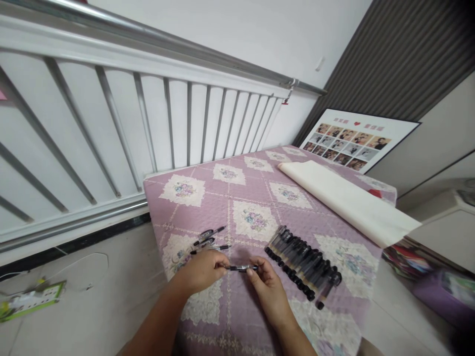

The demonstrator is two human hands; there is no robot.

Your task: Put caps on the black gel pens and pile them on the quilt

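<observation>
Pen [242, 268] ends hidden, apparently inside both hands' fingertips.

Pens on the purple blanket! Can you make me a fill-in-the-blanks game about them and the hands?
1. The left hand and right hand hold one black ____ between them.
2. The long row of pens lies to the ____ of the hands.
3. Just beyond the left hand lie ____ loose pens.
4. Past the row lies a cream-coloured ____ of paper.

Missing words: pen; right; three; roll
</observation>
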